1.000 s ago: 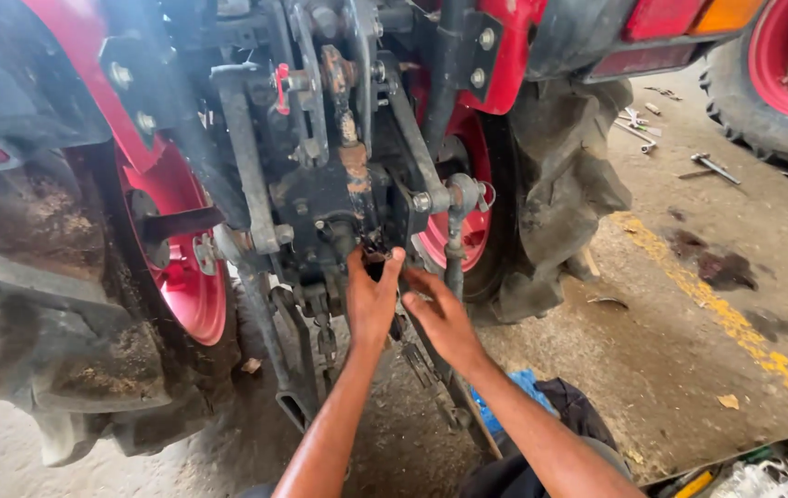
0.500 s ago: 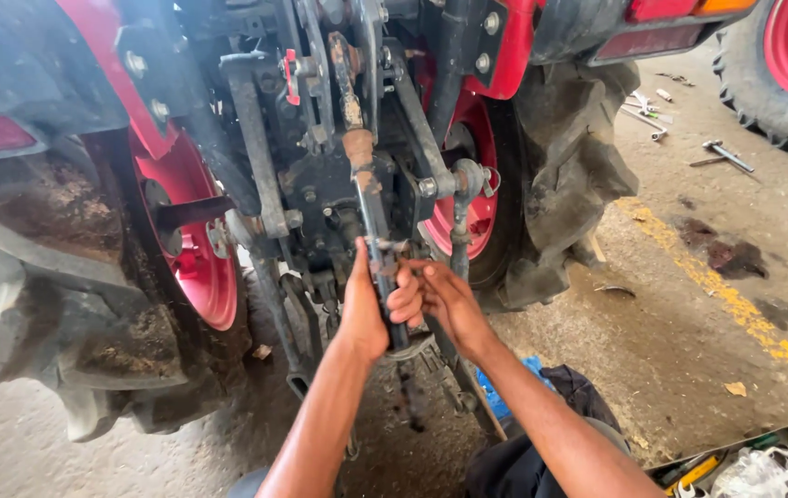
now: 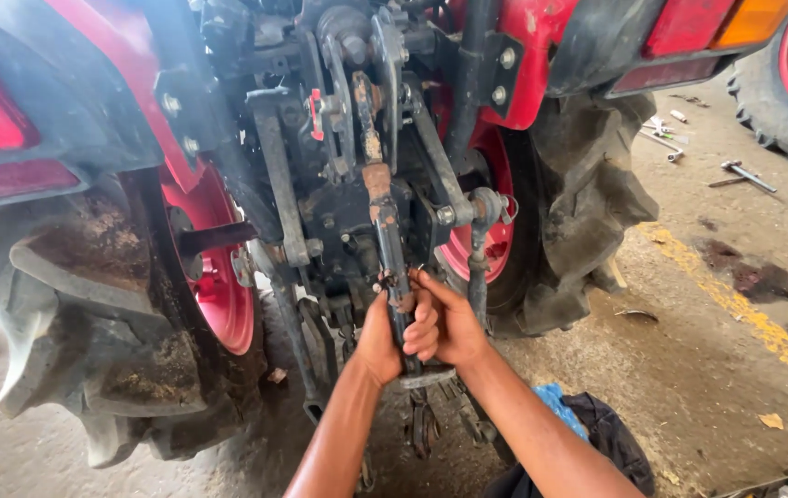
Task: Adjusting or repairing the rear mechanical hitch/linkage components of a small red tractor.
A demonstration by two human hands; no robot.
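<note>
Our fingers (image 3: 423,325) wrap tight around the rusty center link rod (image 3: 383,221), pressed together: our left hand (image 3: 380,337) and right hand (image 3: 449,327) grip its lower end, just above a flat plate (image 3: 426,376). That rod rises steeply into the tractor's rear hitch. Beside it we see lift arms (image 3: 278,184), red-rimmed rear tyres (image 3: 587,203), and tools (image 3: 735,172) lying farther off on the concrete.

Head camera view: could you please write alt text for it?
Two bare hands, left hand and right hand, clasp a rusty upright rod at the back of a red tractor, between its muddy rear tyres.
</note>
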